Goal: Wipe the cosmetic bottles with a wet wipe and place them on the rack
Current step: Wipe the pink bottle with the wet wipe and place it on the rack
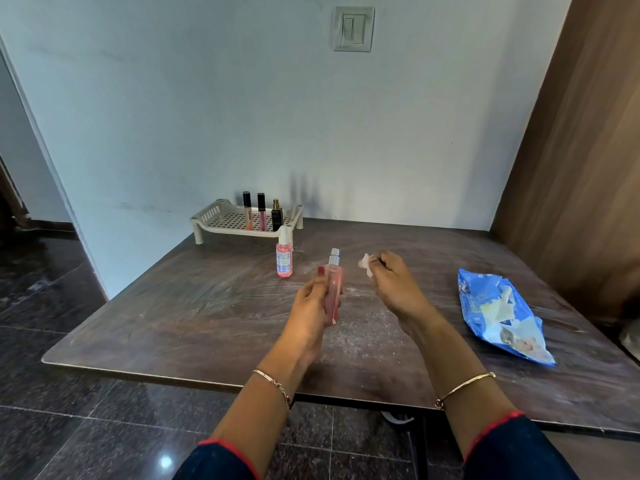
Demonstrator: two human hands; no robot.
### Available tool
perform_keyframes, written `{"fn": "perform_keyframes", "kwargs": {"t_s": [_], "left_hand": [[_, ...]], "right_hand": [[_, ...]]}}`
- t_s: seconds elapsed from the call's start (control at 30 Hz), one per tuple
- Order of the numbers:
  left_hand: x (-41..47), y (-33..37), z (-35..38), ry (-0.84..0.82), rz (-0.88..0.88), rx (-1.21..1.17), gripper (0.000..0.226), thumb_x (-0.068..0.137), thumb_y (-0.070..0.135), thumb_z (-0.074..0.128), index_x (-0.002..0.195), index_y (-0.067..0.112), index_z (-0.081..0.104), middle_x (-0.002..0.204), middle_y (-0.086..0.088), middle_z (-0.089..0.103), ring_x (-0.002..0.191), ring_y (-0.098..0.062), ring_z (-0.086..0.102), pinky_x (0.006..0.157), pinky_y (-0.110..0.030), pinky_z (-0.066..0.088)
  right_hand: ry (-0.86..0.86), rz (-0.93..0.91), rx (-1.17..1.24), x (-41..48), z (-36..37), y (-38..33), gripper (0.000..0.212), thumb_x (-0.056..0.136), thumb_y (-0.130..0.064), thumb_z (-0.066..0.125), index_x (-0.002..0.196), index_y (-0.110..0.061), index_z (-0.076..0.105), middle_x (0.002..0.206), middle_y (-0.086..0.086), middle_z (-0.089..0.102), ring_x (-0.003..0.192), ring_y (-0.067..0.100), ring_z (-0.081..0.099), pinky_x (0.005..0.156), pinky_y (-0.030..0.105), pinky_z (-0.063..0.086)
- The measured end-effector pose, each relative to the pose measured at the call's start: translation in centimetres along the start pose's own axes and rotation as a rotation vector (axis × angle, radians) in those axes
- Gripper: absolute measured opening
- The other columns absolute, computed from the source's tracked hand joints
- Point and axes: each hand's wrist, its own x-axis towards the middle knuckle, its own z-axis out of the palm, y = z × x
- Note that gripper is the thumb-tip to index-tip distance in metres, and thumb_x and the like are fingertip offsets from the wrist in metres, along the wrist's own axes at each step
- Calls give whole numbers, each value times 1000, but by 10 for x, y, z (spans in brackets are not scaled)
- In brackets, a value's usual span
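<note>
My left hand (pixel 311 299) grips a tall pink spray bottle (pixel 333 289) with a silver nozzle, held above the middle of the table. My right hand (pixel 394 282) is just to its right and pinches a small crumpled white wet wipe (pixel 366 264), apart from the bottle. A second pink spray bottle (pixel 284 258) with a white cap stands upright on the table in front of the rack. The beige plastic rack (pixel 214 216) sits at the table's back left and holds two lip gloss tubes (pixel 254 211) and a small black perfume bottle (pixel 276 216).
A blue wet wipe pack (pixel 498 313) lies open on the right side of the dark wooden table (pixel 173 306). A wooden panel stands to the right and a pale wall behind. The dark tiled floor drops away left of the table's edge.
</note>
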Motion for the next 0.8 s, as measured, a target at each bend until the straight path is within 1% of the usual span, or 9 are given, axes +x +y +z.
{"fn": "perform_keyframes", "kwargs": {"t_s": [0.1, 0.2, 0.27, 0.33, 0.4, 0.5, 0.6, 0.73, 0.8], "left_hand": [[2, 3, 0, -42, -87, -304, 33, 103, 28, 34, 108, 12, 62, 73, -2, 67, 61, -12, 53, 55, -26, 41], [1, 4, 4, -59, -136, -394, 34, 102, 30, 37, 102, 10, 65, 76, -4, 67, 64, -14, 54, 56, -27, 42], [1, 6, 7, -78, -168, -451, 36, 99, 35, 42, 96, 11, 69, 85, -8, 68, 72, -18, 61, 66, -31, 46], [0, 8, 8, -124, -192, -502, 43, 98, 43, 41, 96, 11, 70, 91, -10, 71, 80, -21, 69, 75, -33, 51], [0, 10, 6, -149, -205, -532, 48, 94, 50, 43, 94, 10, 69, 89, -8, 71, 82, -20, 70, 81, -34, 52], [7, 9, -1, -102, -209, -563, 27, 82, 39, 62, 90, 13, 63, 78, -3, 61, 75, -17, 62, 79, -33, 50], [11, 10, -5, -58, -191, -581, 20, 81, 30, 64, 84, 12, 59, 70, -2, 53, 60, -14, 55, 67, -31, 48], [11, 15, -3, -66, -178, -538, 27, 92, 36, 56, 95, 9, 59, 73, -4, 56, 59, -14, 56, 59, -28, 47], [11, 14, -2, -103, -176, -504, 36, 94, 42, 50, 104, 9, 62, 77, -3, 60, 62, -13, 56, 58, -27, 46]], "right_hand": [[155, -237, 38, 0, 13, 0, 25, 93, -8, 54, 97, -31, 64, 108, 0, 60, 97, 10, 59, 83, 27, 49], [296, -408, 56, -12, 26, -9, 29, 81, -2, 66, 86, -29, 62, 90, -6, 67, 86, 12, 65, 74, 30, 54], [309, -450, -90, -23, 36, -11, 21, 81, -6, 67, 84, -27, 63, 82, -8, 67, 76, 9, 64, 68, 31, 54], [306, -494, -227, -31, 44, -8, 15, 81, -12, 68, 84, -26, 66, 81, -11, 69, 75, 6, 64, 69, 32, 53], [248, -527, -233, -40, 48, -2, 19, 81, -9, 67, 89, -27, 66, 84, -13, 70, 77, 6, 65, 69, 36, 54], [180, -571, -245, -53, 47, 9, 28, 80, -2, 67, 91, -28, 66, 86, -19, 68, 78, 1, 64, 69, 25, 54], [113, -522, -123, -61, 39, 14, 28, 76, 3, 71, 91, -21, 68, 89, -17, 70, 83, -1, 65, 72, 14, 50], [159, -219, 176, -53, 26, 7, 33, 72, 5, 75, 90, -18, 60, 94, -4, 69, 84, 8, 68, 69, 20, 53], [238, -185, 233, -44, 19, -1, 30, 72, 6, 74, 86, -15, 57, 92, 0, 70, 86, 12, 69, 73, 24, 55]]}}
